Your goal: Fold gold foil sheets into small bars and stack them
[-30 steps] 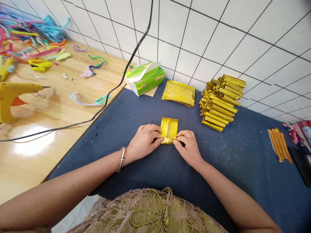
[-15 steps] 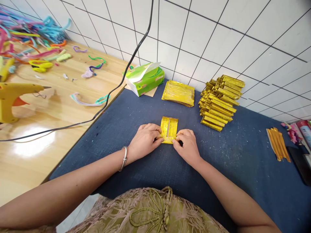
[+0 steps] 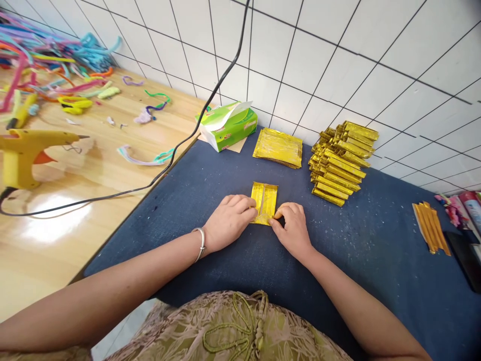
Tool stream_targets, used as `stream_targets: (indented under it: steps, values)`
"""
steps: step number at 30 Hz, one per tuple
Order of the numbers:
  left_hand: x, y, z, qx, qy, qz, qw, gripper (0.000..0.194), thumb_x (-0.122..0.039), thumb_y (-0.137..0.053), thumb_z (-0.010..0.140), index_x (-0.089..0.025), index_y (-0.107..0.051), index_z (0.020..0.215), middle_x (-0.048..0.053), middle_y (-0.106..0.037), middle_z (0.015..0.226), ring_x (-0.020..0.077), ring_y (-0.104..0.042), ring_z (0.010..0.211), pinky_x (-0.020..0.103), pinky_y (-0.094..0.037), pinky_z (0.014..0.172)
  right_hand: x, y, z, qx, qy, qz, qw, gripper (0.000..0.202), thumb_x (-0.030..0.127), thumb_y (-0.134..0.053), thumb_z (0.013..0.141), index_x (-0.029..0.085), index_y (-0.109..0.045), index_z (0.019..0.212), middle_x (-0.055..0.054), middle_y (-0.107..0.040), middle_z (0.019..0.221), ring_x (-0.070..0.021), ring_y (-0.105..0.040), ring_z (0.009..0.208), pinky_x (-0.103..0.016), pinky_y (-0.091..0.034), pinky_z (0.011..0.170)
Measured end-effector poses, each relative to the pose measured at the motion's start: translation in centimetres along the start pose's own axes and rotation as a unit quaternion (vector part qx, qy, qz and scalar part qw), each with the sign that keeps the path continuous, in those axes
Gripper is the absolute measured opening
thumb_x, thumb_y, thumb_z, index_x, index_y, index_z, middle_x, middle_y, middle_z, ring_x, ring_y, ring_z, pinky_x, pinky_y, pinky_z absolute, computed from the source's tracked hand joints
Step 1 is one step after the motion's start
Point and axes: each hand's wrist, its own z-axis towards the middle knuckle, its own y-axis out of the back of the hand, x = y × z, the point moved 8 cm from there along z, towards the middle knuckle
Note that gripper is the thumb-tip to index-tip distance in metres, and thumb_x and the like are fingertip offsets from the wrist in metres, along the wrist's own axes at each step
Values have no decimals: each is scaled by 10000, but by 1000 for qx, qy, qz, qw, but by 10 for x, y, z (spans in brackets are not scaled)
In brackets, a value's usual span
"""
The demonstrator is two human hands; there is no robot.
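A folded sheet of gold foil paper lies on the dark blue mat, its two side flaps nearly meeting at a narrow gap and its near edge turned up. My left hand, with a silver bangle at the wrist, grips the paper's lower left edge; some fingertips are hidden. At the lower right corner, my right hand pinches the paper between thumb and curled fingers. Beyond it lies a flat stack of gold sheets. To the right of that stands a pile of folded gold strips.
A green tissue box stands by the tiled wall. On the wooden table at left are a yellow glue gun, yellow scissors and colourful pipe cleaners. A black cable crosses above. Orange-gold strips and a black phone lie right.
Both hands remain at the paper's near edge. My left fingers have shifted slightly and now cover more of the lower left side. The whole view has moved a little.
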Motion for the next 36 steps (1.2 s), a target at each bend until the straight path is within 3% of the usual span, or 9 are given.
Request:
stream_targets:
  steps: [3, 8, 14, 17, 21, 24, 28, 31, 36]
  values:
    - [-12, -5, -5, 31, -93, 1, 995, 244, -167, -393, 930, -218, -581, 1078, 43, -609, 1130, 198, -499, 1075, 376, -336, 912, -3, -1, 0, -3, -3, 4, 1000, 128, 272, -635, 768, 218, -533, 823, -55, -573, 933, -237, -491, 946, -413, -406, 829]
    - [-12, -8, -15, 47, -132, -1, 990, 319, -134, -393, 919, -202, -543, 1191, 51, -602, 1201, 197, -492, 1140, 375, -321, 955, 13, 6, -6, -17, 32, -52, 998, 197, 225, -576, 821, 211, -567, 1018, -87, -585, 1048, -259, -478, 1043, -439, -400, 880]
    - [-13, -7, -18, 61, -103, -14, 993, 338, -172, -423, 905, -188, -528, 1226, 59, -564, 1262, 205, -520, 1107, 375, -368, 939, 60, -9, -35, 68, 165, -110, 978, 363, 253, -464, 899, 133, -523, 1236, -127, -565, 1243, -251, -476, 1160, -422, -386, 990]
    - [-20, -5, -20, 58, -63, -25, 996, 341, -187, -440, 897, -169, -529, 1226, 86, -562, 1255, 216, -536, 1078, 379, -407, 916, 58, -12, -40, 74, 172, -126, 974, 470, 301, -464, 899, 57, -464, 1301, -174, -481, 1342, -266, -416, 1258, -423, -356, 1050]
    - [-30, 3, -26, 38, -65, -106, 992, 323, -209, -444, 901, -190, -531, 1211, 72, -577, 1230, 189, -540, 1095, 351, -430, 946, 39, -4, -25, 52, 177, -90, 979, 339, 246, -458, 901, 136, -577, 1199, -106, -554, 1286, -214, -469, 1236, -397, -363, 1066]
    - [-7, 25, -25, -29, -42, -168, 985, 235, -192, -423, 911, -200, -581, 1085, 48, -627, 1113, 138, -569, 1030, 286, -454, 921, 17, 3, -6, 24, 138, -38, 989, 231, 240, -473, 896, 208, -674, 1006, -50, -658, 1128, -174, -558, 1139, -358, -422, 1025]
    - [62, 55, -13, -137, 60, -147, 978, 149, -215, -442, 898, -174, -582, 929, 57, -618, 1013, 146, -576, 958, 301, -472, 886, 0, 0, 15, 19, 142, 23, 989, 193, 248, -487, 890, 221, -677, 913, -32, -666, 1094, -152, -576, 1110, -319, -459, 988]
    - [80, 42, 4, -72, -2, -172, 982, 174, -245, -427, 905, -179, -583, 946, 63, -609, 1054, 155, -575, 997, 313, -475, 899, -5, -4, 28, 43, 176, 47, 982, 183, 247, -496, 886, 219, -656, 971, -30, -657, 1110, -150, -559, 1134, -332, -445, 1005]
    - [73, 9, 19, 16, -96, -195, 976, 229, -298, -434, 918, -196, -580, 1063, 62, -606, 1130, 152, -551, 1093, 309, -440, 960, -11, -7, 42, 83, 201, 50, 975, 215, 231, -478, 892, 214, -632, 1041, -34, -644, 1129, -145, -526, 1176, -328, -427, 1019]
